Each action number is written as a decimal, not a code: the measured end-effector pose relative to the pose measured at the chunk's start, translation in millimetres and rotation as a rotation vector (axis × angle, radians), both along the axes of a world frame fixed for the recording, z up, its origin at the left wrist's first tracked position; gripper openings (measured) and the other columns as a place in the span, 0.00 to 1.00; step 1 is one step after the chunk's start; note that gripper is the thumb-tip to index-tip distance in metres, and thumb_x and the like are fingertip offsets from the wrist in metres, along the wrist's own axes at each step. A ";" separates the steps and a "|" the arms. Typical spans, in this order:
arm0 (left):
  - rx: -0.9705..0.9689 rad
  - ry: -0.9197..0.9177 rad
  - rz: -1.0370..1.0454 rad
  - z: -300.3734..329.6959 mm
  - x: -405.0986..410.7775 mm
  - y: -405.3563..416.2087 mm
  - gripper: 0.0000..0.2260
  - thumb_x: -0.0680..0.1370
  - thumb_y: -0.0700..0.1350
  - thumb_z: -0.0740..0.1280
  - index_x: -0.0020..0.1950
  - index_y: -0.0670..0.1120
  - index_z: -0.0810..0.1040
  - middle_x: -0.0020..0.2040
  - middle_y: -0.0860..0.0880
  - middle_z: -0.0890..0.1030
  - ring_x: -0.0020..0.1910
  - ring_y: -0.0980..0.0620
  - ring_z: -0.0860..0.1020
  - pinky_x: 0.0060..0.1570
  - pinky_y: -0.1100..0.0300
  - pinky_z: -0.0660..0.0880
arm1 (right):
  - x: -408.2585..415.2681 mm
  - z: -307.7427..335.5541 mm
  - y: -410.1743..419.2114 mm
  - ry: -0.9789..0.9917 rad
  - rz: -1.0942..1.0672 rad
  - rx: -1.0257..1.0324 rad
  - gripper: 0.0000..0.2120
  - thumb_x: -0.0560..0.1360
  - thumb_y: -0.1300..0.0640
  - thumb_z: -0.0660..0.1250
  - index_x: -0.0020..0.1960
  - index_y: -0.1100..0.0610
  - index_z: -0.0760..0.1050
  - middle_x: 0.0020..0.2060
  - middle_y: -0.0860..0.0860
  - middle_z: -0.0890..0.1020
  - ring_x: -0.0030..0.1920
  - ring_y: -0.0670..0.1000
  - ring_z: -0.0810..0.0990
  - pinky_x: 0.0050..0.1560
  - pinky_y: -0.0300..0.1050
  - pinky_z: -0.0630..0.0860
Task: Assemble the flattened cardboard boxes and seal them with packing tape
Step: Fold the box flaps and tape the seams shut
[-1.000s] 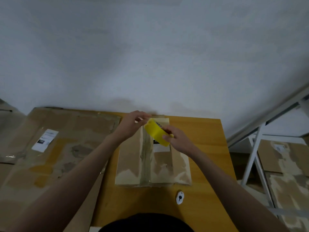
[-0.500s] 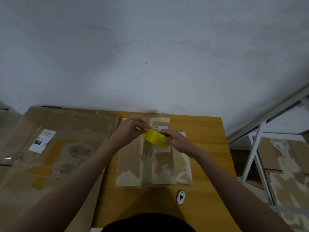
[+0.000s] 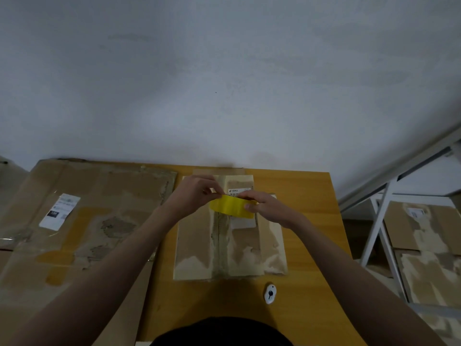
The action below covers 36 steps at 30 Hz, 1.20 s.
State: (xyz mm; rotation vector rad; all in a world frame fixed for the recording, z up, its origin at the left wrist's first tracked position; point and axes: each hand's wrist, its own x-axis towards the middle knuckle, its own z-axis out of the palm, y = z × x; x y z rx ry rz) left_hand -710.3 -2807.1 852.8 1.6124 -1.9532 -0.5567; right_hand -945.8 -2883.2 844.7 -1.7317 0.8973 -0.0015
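Grip, L hand [image 3: 193,198]: fingertips pinched on the left end of the tape [image 3: 230,209]; thumb and forefinger closed on its edge, other fingers curled.
Grip, R hand [image 3: 268,208]: grasping the tape's right end, thumb on top, fingers wrapped under; whether a roll sits inside the palm can't be told.
Tape: yellow; held between both hands, above the far half of the box [image 3: 229,236], over its centre seam; whether it touches the cardboard can't be told.
Box: still flat, on the bench [image 3: 306,245], long axis toward the wall; old tape residue down the seam, white label near the far end, partly under R hand.
Step in hand (est.): freeing or drawing out a length of tape, prob. picking at the loose end; box not yet erected or sealed, so task looks early.
Next move needs (est.): L grip firm on the end while R pulls away, keeping the strip flat so it doesn't fold onto itself; then lay along the seam.
Also on bench: small white cutter [image 3: 270,293], just in front of the box near edge, apart from both hands.
Left of bench: large flat carton [image 3: 94,221] w/ white label; right, more cartons [image 3: 429,245] behind a white frame.
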 end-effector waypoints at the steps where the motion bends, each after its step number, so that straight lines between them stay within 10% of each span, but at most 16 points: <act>1: -0.003 0.011 0.007 -1.5 0.7 0.0 0.04 0.72 0.41 0.77 0.44 0.49 0.86 0.42 0.56 0.83 0.35 0.58 0.80 0.38 0.68 0.74 | 0.2 -0.6 -1.0 0.000 0.000 0.003 0.16 0.83 0.62 0.59 0.69 0.55 0.73 0.63 0.50 0.74 0.62 0.52 0.73 0.60 0.47 0.72; 10: -0.032 0.074 0.050 -12.9 3.7 -2.2 0.03 0.73 0.40 0.77 0.44 0.48 0.86 0.41 0.56 0.83 0.36 0.59 0.80 0.39 0.61 0.79 | -0.5 -6.5 -8.2 -0.015 -0.001 0.019 0.17 0.83 0.61 0.60 0.71 0.55 0.72 0.65 0.51 0.73 0.64 0.52 0.71 0.61 0.47 0.71; 27: -0.071 -0.421 -0.248 10.0 -4.8 -11.7 0.03 0.75 0.39 0.69 0.42 0.44 0.76 0.43 0.48 0.77 0.32 0.47 0.77 0.31 0.48 0.75 | 5.5 -7.5 -15.1 -0.014 0.026 0.001 0.17 0.82 0.63 0.59 0.70 0.56 0.73 0.63 0.46 0.74 0.63 0.48 0.72 0.60 0.44 0.69; 36: 0.010 0.045 -0.017 -2.5 4.0 5.6 0.05 0.75 0.37 0.72 0.48 0.45 0.80 0.47 0.53 0.78 0.44 0.55 0.81 0.47 0.55 0.82 | -2.4 -10.4 -20.5 -0.068 -0.023 -0.004 0.18 0.83 0.62 0.58 0.72 0.52 0.72 0.65 0.48 0.75 0.64 0.51 0.73 0.62 0.49 0.71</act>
